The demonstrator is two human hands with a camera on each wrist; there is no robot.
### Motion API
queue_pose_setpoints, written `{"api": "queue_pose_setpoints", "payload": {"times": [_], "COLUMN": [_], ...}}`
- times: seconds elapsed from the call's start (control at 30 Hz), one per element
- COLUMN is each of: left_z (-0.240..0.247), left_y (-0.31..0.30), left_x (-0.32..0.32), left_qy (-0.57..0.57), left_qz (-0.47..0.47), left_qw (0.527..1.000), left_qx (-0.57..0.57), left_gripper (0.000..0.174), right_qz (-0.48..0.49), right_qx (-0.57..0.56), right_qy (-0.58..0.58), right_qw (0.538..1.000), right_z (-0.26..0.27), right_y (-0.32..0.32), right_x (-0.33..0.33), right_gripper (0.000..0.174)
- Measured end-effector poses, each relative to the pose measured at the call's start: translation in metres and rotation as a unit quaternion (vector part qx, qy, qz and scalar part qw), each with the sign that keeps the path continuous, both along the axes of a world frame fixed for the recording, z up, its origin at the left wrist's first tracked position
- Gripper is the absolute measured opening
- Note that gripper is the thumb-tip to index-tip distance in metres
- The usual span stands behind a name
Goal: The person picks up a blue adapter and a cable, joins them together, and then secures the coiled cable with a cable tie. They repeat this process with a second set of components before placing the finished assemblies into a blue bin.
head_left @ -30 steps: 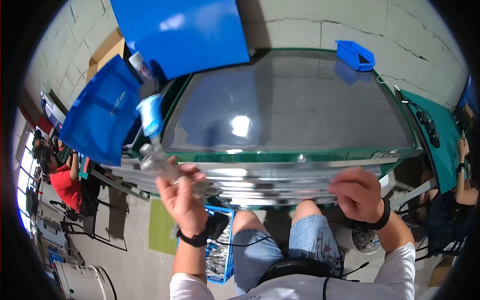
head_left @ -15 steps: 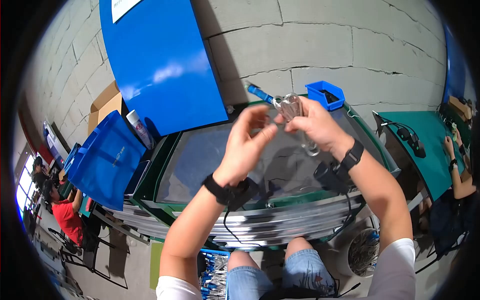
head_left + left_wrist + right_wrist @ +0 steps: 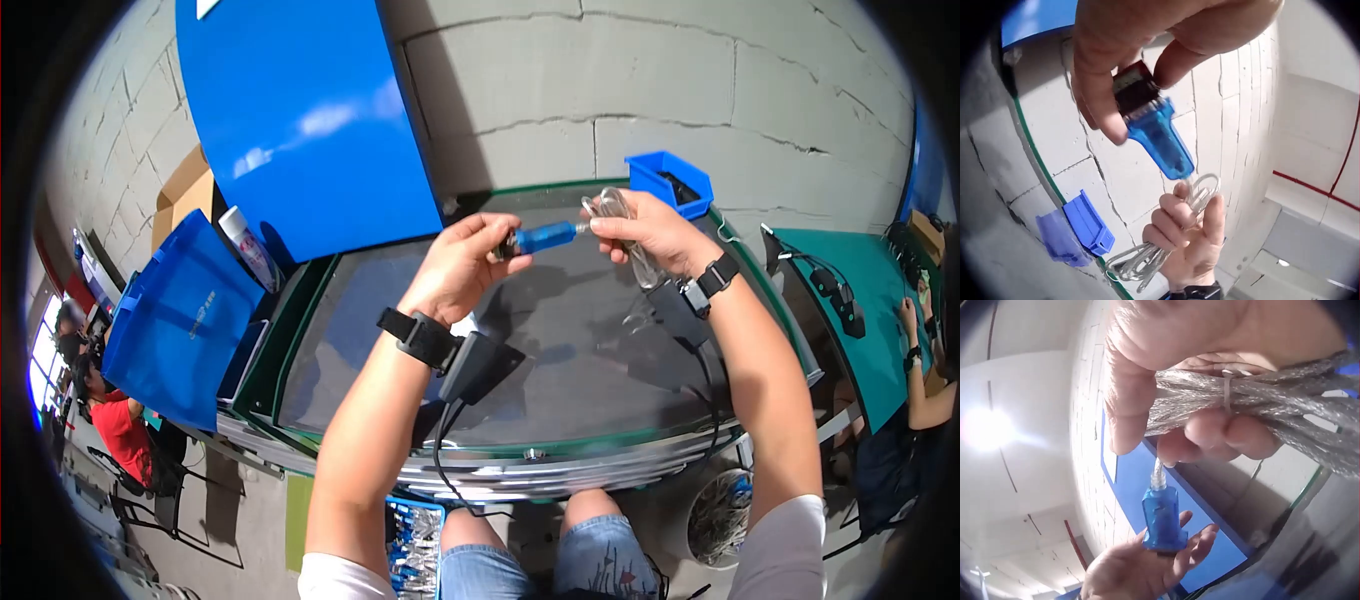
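Observation:
A coiled clear-silver cable with a translucent blue connector is held between both hands above the grey tabletop. My left hand pinches the connector's dark end piece between thumb and fingers. With curled fingers, my right hand grips the cable coil close to where it joins the connector. A thin clear tie wraps the coil in the right wrist view. From the coil, loops of cable hang below the right hand.
On the table, a small blue bin with dark pieces stands at the back right. A spray can and blue crate are at left. Below the front edge are a blue basket of cables and a white bucket.
The cable went from my left hand low at the front left to my right hand above the table. My left hand has since taken hold of the connector's dark end.

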State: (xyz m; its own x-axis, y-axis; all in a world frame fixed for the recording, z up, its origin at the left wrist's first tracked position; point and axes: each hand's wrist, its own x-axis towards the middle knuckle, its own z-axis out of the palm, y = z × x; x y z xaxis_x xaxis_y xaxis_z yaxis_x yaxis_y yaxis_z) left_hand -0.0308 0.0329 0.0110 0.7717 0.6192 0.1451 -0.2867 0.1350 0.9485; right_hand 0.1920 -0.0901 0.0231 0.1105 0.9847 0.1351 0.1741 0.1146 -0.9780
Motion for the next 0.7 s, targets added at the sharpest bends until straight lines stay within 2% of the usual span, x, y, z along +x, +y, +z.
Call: {"api": "queue_pose_setpoints", "payload": {"times": [0.03, 0.07, 0.13, 0.17, 0.2, 0.27, 0.33, 0.4, 0.43, 0.53, 0.67, 0.7], "left_z": [0.000, 0.002, -0.001, -0.003, -0.004, -0.008, -0.009, -0.008, -0.006, -0.004, 0.001, 0.002], "left_y": [-0.002, -0.002, 0.000, -0.001, -0.002, -0.003, -0.006, -0.011, -0.015, -0.015, -0.018, -0.018], "left_x": [-0.001, -0.001, -0.001, 0.000, 0.001, 0.001, 0.001, 0.001, -0.001, -0.003, -0.006, -0.007], "left_qy": [0.009, 0.014, 0.040, 0.041, 0.043, 0.044, 0.032, 0.015, 0.009, 0.014, -0.024, -0.036], "left_qz": [0.003, 0.007, 0.015, 0.018, 0.021, 0.014, 0.000, -0.010, -0.029, -0.046, -0.058, -0.063], "left_qw": [1.000, 1.000, 0.999, 0.999, 0.999, 0.999, 0.999, 0.999, 0.999, 0.998, 0.997, 0.995], "left_qx": [0.003, 0.011, 0.013, 0.010, 0.008, 0.017, 0.022, 0.033, 0.040, 0.049, 0.050, 0.070], "left_gripper": [0.025, 0.026, 0.028, 0.029, 0.030, 0.029, 0.028, 0.028, 0.030, 0.034, 0.035, 0.036], "right_qz": [-0.001, 0.001, -0.101, -0.132, -0.129, -0.145, -0.112, -0.030, -0.020, 0.018, -0.005, -0.004], "right_qx": [-0.012, -0.017, 0.143, 0.139, 0.140, 0.337, 0.358, 0.361, 0.346, 0.245, 0.266, 0.239], "right_qy": [-0.027, -0.024, -0.194, -0.268, -0.266, -0.421, -0.412, -0.429, -0.454, -0.367, -0.344, -0.310], "right_qw": [1.000, 1.000, 0.965, 0.944, 0.945, 0.830, 0.830, 0.827, 0.821, 0.897, 0.901, 0.920], "right_z": [-0.004, -0.012, -0.025, -0.026, -0.023, -0.017, -0.015, -0.016, -0.019, -0.024, -0.024, -0.022], "right_y": [0.002, 0.007, 0.017, 0.016, 0.014, 0.009, 0.006, 0.005, 0.003, 0.003, 0.001, -0.001], "right_x": [0.003, 0.005, 0.002, 0.001, -0.005, -0.019, -0.030, -0.036, -0.038, -0.037, -0.035, -0.036], "right_gripper": [0.037, 0.037, 0.045, 0.051, 0.051, 0.052, 0.053, 0.049, 0.044, 0.036, 0.033, 0.031]}}
